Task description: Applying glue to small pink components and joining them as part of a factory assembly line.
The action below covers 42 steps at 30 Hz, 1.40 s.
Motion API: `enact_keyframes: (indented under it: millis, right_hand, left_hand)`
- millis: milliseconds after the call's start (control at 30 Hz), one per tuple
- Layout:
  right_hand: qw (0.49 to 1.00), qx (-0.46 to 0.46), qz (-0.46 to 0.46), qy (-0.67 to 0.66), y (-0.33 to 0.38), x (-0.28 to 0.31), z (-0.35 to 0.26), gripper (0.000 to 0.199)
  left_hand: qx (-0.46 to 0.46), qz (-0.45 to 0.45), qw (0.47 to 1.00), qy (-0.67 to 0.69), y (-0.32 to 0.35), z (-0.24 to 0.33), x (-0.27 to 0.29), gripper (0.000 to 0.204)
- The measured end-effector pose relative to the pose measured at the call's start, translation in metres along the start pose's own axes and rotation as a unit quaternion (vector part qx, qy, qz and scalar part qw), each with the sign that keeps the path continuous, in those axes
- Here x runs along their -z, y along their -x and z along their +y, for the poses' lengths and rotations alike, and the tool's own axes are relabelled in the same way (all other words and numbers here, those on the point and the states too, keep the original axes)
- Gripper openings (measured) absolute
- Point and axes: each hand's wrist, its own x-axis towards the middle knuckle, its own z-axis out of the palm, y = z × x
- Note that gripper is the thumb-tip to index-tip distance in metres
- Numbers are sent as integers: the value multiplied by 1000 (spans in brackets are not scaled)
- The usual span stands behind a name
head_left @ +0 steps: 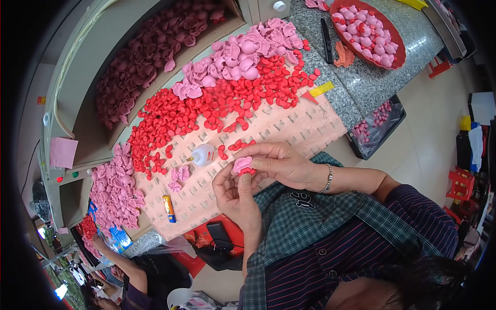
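Over the near edge of the worktable, my left hand (233, 192) and my right hand (283, 164) meet with bent fingers. Between their fingertips they pinch a small pink molded piece (242, 165) with a red part at its lower side; how the two parts join is partly hidden by my thumbs. Just beyond my left hand lies a small white squeeze bottle (204, 154) with a narrow tip. A few loose pink pieces (179, 176) lie left of it. Red bean-shaped pieces (237, 146) sit close to my fingers.
A heap of red pieces (170, 119) and pink piles (243, 57) (114, 188) cover the far side. A yellow-blue tube (168, 208) lies at left. A red bowl (399, 60) of pink pieces stands on the granite counter. A co-worker's arm (121, 261) shows at lower left.
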Motion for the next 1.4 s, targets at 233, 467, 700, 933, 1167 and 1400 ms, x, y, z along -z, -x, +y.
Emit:
enact_keyframes:
  millis: [233,467,700,933,1167,1400]
  right_hand:
    - [1000,4,7,-9,-1,-3,3,35]
    - [994,-9,-34,-99,-3,0,-1,40]
    - [992,14,-41,-117,-8,10,3,44]
    - [989,8,-54,-140,-3,14,1,42]
    - [990,22,-44,-132,-5,14,-5,42]
    - [985,21,-50,-163,-4,8,-6,41]
  left_hand:
    - [-17,-2,1000,-26,3,-5,2,36]
    - [-142,155,970,-123,-1,-6,18,40]
    - [-150,116,972,-138,-48,-11,23,48]
    - [-120,94,983,-101,-57,-19,21,44]
    - [-106,65,989,85,-39,-14,23,42]
    - [74,-22,928,364,-16,-17,37,47]
